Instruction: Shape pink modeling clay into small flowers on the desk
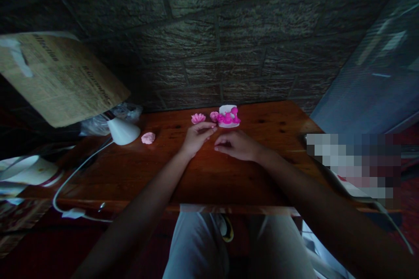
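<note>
Above the middle of the wooden table, my left hand [197, 138] is closed in a pinch. A tiny pink spot shows at its fingertips, too small to tell whether it is a nail or a bit of clay. Close by on the right, my right hand [238, 144] has curled fingers with thumb and index together; anything inside them is hidden. Just beyond the hands sits a pink fluted, shell-like clay piece [198, 118]. Bright pink shaped pieces [228, 117] rest on a small white base [226, 108]. A pale pink lump [148, 138], like modelling clay, lies to the left.
A white cone-shaped lamp base [123, 131] stands at the left, its cable [62, 187] running over the table's front edge. Behind it are a printed brown paper bag [65, 76] and clear plastic. A white cup [32, 170] lies far left. A stone-patterned wall [196, 52] backs the table [262, 178].
</note>
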The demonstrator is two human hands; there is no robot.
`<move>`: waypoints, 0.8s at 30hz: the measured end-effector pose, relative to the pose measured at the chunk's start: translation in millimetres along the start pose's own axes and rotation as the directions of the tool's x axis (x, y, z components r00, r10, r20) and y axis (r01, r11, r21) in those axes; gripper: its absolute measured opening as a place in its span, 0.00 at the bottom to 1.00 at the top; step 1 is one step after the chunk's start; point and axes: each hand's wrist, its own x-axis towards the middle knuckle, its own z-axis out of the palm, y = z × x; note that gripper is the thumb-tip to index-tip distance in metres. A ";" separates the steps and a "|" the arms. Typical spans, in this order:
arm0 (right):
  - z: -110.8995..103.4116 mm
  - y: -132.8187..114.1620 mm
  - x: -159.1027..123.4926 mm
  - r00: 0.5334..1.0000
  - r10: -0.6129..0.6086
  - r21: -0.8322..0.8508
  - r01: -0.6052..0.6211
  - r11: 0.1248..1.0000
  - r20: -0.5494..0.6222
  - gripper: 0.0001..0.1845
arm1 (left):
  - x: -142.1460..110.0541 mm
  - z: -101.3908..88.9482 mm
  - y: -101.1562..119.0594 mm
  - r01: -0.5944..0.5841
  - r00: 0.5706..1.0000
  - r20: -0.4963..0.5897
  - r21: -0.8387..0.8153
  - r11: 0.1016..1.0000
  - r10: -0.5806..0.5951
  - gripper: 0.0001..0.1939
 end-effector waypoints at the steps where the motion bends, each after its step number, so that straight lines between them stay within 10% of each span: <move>1: 0.0 0.3 0.1 1.000 -0.002 0.000 0.002 1.000 0.001 0.08 | 0.2 0.0 -0.1 0.000 1.000 -0.002 -0.002 1.000 0.000 0.17; 24: -0.1 1.0 1.1 1.000 -0.009 -0.031 0.010 0.999 0.004 0.09 | 2.2 -2.1 -3.3 -0.026 1.000 0.001 -0.020 0.999 0.026 0.20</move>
